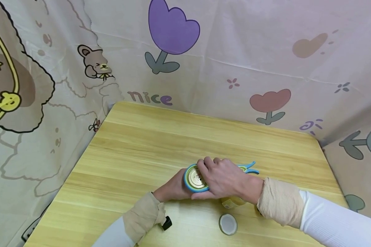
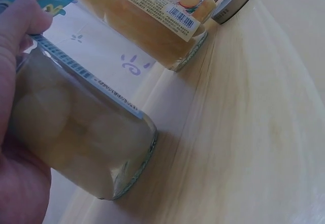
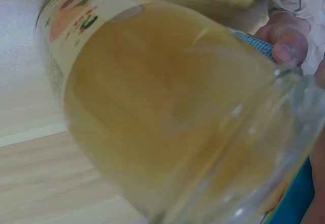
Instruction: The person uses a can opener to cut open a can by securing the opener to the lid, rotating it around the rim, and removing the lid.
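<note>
A closed glass jar of pale round fruit (image 2: 66, 117) is gripped in my left hand (image 1: 177, 187), its base just above the table or touching it; I cannot tell which. Around its gold lid (image 1: 195, 178) sits a blue and green jar opener (image 1: 189, 187). My right hand (image 1: 224, 178) lies over the lid with curled fingers and grips the opener, whose blue ends (image 1: 251, 168) stick out past the wrist. Beneath the right hand stands a second glass jar (image 1: 232, 202) with amber fruit; it is uncapped and fills much of the right wrist view (image 3: 167, 107).
A loose lid (image 1: 228, 224) lies upside down on the wooden table (image 1: 142, 137), nearer me than the second jar. A small black object (image 1: 167, 223) shows at my left wrist. Printed cloth (image 1: 204, 68) hangs behind the table and at its sides.
</note>
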A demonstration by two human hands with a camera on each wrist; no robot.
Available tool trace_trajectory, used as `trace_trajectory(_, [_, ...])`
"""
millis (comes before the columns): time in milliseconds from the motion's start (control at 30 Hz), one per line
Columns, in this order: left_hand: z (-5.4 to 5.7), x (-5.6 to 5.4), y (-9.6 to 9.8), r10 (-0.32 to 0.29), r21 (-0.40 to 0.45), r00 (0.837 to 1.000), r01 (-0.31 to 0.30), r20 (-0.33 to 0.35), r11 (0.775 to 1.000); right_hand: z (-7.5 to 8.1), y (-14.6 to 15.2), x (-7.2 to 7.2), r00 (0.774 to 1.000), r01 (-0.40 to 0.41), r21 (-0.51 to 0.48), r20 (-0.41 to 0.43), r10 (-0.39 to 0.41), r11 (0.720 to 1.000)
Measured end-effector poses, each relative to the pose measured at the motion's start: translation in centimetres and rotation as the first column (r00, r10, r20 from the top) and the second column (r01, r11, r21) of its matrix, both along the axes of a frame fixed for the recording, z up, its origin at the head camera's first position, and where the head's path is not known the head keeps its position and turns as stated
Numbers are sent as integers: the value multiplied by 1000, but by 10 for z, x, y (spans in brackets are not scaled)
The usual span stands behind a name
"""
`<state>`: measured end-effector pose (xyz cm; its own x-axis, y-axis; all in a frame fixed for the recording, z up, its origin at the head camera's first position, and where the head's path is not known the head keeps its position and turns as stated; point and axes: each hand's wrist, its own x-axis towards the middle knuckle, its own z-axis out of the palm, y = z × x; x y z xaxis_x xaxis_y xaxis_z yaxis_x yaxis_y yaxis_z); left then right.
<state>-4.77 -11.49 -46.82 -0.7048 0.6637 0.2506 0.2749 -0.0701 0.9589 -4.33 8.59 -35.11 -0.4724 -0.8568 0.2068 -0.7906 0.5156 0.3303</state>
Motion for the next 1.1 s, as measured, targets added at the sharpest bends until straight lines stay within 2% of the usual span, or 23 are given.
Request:
trace_trajectory(233, [-1, 1, 2, 6, 19, 1000, -7, 24, 1000, 0, 0, 2, 1000, 23, 2, -1, -23, 1000])
trace_trajectory(567, [0, 3, 3, 17, 39, 1000, -17, -5, 999, -2, 0, 4, 999, 33, -33, -21, -34, 999])
trace_trajectory(1100, [-5, -3, 0, -28, 63, 999, 27, 20, 998, 1, -4, 2, 994, 71, -46, 85, -67, 996])
